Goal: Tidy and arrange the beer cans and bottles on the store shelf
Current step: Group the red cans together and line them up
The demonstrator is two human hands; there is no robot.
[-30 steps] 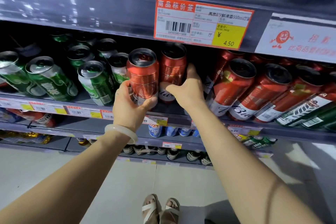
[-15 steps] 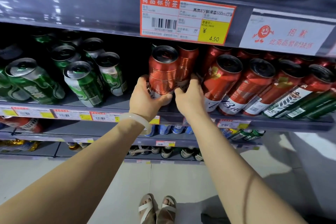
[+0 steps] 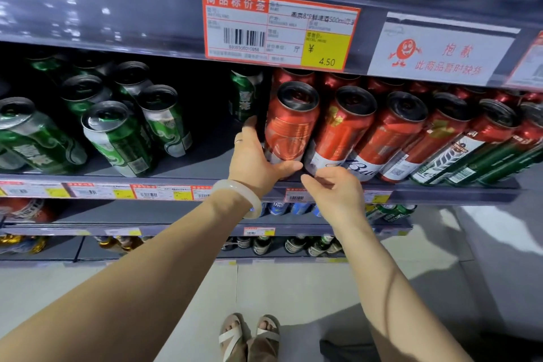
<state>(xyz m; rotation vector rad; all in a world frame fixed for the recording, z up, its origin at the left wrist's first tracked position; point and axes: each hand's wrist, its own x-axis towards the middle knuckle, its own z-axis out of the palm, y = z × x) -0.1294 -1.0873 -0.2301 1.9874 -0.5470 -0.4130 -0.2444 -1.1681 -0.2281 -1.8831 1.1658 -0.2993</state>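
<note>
A tall red beer can (image 3: 291, 123) stands at the left end of a row of red cans on the grey shelf (image 3: 205, 182). My left hand (image 3: 255, 156) grips its lower part, thumb under the front and fingers behind. A second red can (image 3: 342, 126) with white script stands right beside it, touching. My right hand (image 3: 332, 188) hovers just below and in front of that second can, fingers loosely curled, holding nothing. Green cans (image 3: 117, 138) stand in a loose group at the left, and one green can (image 3: 245, 94) sits deep behind the gap.
More red cans (image 3: 396, 132) and green bottles (image 3: 493, 161) fill the shelf's right side. An orange price label (image 3: 279, 26) hangs on the shelf above. Lower shelves hold more cans and bottles (image 3: 293, 244). A dark gap lies between the green and red groups.
My left hand has carried the red can rightward up against the row of red cans. My right hand has let go of the can behind and dropped to the shelf's front edge.
</note>
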